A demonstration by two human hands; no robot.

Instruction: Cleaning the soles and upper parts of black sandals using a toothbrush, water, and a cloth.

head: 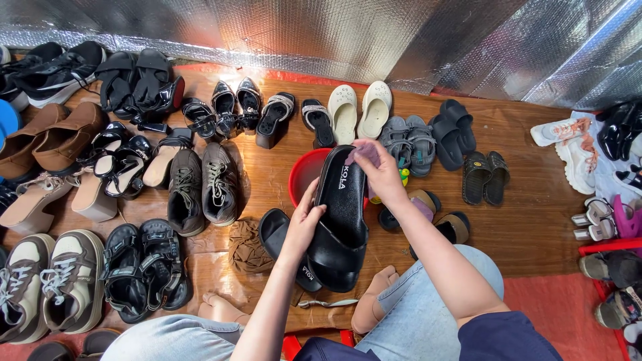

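Wooden floor: black slide sandal toe-up, lengthwise.

The black slide sandal looks smooth and shiny. The floor is wood. The wall is crinkly silver foil.

Black slide sandal in left hand, right hand with cloth on it.

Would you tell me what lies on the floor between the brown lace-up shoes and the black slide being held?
In the head view, a crumpled brown cloth and the matching black slide lie between the brown lace-up shoes and the held black slide.
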